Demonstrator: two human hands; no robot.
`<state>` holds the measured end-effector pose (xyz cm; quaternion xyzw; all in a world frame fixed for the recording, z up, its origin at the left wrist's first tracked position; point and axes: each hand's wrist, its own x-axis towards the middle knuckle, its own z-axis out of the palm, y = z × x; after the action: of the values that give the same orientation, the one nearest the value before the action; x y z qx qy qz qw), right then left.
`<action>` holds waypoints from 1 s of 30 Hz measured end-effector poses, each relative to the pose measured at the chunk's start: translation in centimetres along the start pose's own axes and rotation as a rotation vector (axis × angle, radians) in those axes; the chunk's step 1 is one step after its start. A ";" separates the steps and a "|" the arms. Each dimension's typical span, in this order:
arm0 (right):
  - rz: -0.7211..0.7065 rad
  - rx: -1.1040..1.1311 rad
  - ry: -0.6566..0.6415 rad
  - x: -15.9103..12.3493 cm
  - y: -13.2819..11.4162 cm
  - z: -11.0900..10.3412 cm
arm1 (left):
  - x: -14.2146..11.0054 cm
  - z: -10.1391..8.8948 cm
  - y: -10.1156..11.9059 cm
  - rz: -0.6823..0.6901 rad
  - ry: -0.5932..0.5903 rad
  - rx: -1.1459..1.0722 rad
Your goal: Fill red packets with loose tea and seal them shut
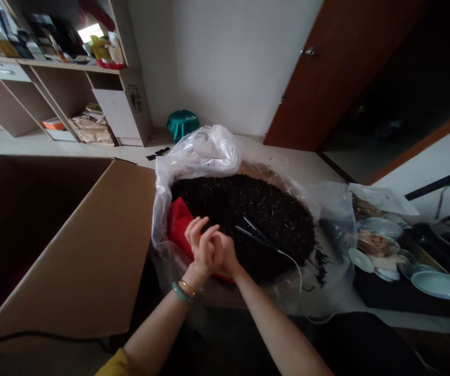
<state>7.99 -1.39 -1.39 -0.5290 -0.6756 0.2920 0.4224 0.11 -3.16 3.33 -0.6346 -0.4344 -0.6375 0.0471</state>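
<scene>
My left hand (202,249), with a jade-green bangle and a gold bracelet at the wrist, has its fingers half bent and somewhat apart. It meets my right hand (228,257), whose fingers are mostly hidden behind it. Both are over a red bag (178,223), and I cannot make out whether they grip it. The red bag lies at the left side of a heap of dark, dry leaf-like shreds (283,219) in a large clear plastic bag (205,149). On the heap rests a black hair straightener (258,235), its jaws apart and its white cord trailing right.
A large open cardboard box (103,250) stands at my left. On the right are plastic tubs (377,237) and a pale oval lid (440,284). A teal bundle (183,124) sits by the wall. Shelving (115,112) and a brown door (327,68) stand behind.
</scene>
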 end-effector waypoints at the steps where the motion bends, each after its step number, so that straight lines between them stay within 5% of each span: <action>1: 0.056 0.064 0.038 0.2 0.1 -0.8 | 0.2 0.0 -0.2 -0.041 0.053 0.016; 4: 0.216 0.369 0.189 0.6 0.5 -2.5 | 0.6 0.7 -0.9 -0.305 0.103 -0.064; 9: 0.209 0.330 0.266 -0.1 1.0 -3.8 | 0.1 2.6 -2.2 -0.765 -0.301 -0.362; 13: -0.135 -0.084 0.432 0.0 0.3 -5.8 | -0.6 3.2 -2.2 -0.757 -0.431 -0.379; 17: -0.392 -0.403 0.314 1.3 -0.5 -8.1 | -0.6 3.3 -1.8 -0.739 -0.521 -0.389; 20: -0.441 -0.474 0.242 1.8 -0.4 -8.6 | -0.6 3.3 -1.9 -0.741 -0.534 -0.410; 30: -0.530 -0.459 0.335 0.7 1.9 -6.6 | -1.3 3.7 -2.8 -0.741 -0.518 -0.396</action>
<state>14.61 -0.50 0.29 -0.4573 -0.7584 -0.0766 0.4580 1.53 0.24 0.17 -0.5718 -0.4987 -0.5030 -0.4140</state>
